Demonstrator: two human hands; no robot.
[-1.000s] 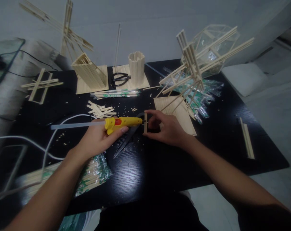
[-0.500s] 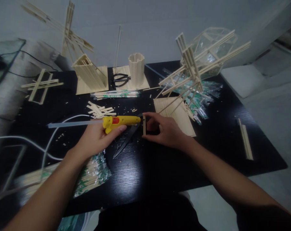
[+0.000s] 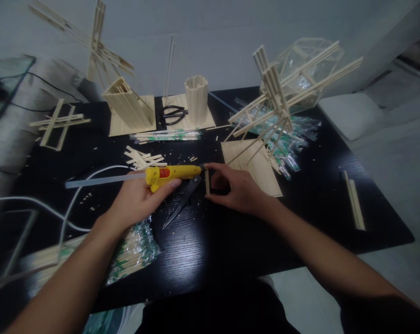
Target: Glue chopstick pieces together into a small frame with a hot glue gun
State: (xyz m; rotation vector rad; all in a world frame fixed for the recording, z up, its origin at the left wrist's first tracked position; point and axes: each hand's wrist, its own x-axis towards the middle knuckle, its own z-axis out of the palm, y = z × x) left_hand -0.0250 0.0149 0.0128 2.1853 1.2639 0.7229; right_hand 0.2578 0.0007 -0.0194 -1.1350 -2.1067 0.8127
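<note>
My left hand (image 3: 140, 197) is wrapped round a yellow glue gun (image 3: 177, 172), with a long translucent glue stick (image 3: 102, 180) sticking out of its back end. The gun's nozzle points right, at the upper end of a short wooden stick piece (image 3: 207, 183). That piece is pinched at its two ends between the thumb and fingers of my right hand (image 3: 239, 190). Whether the nozzle touches it I cannot tell. Black scissors (image 3: 182, 202) lie on the table beneath the gun, their handles partly hidden.
Behind stand a stick windmill model (image 3: 276, 93), a round stick tower (image 3: 196, 102) and a slanted stick box (image 3: 126, 104). Black-handled snips (image 3: 173, 115) lie by the tower. Cut sticks (image 3: 143, 157), a white cord (image 3: 39, 200) and bagged sticks (image 3: 133, 255) are at the left.
The glue gun in my left hand has shifted slightly left and up. My right hand holds the wooden piece almost where it was.
</note>
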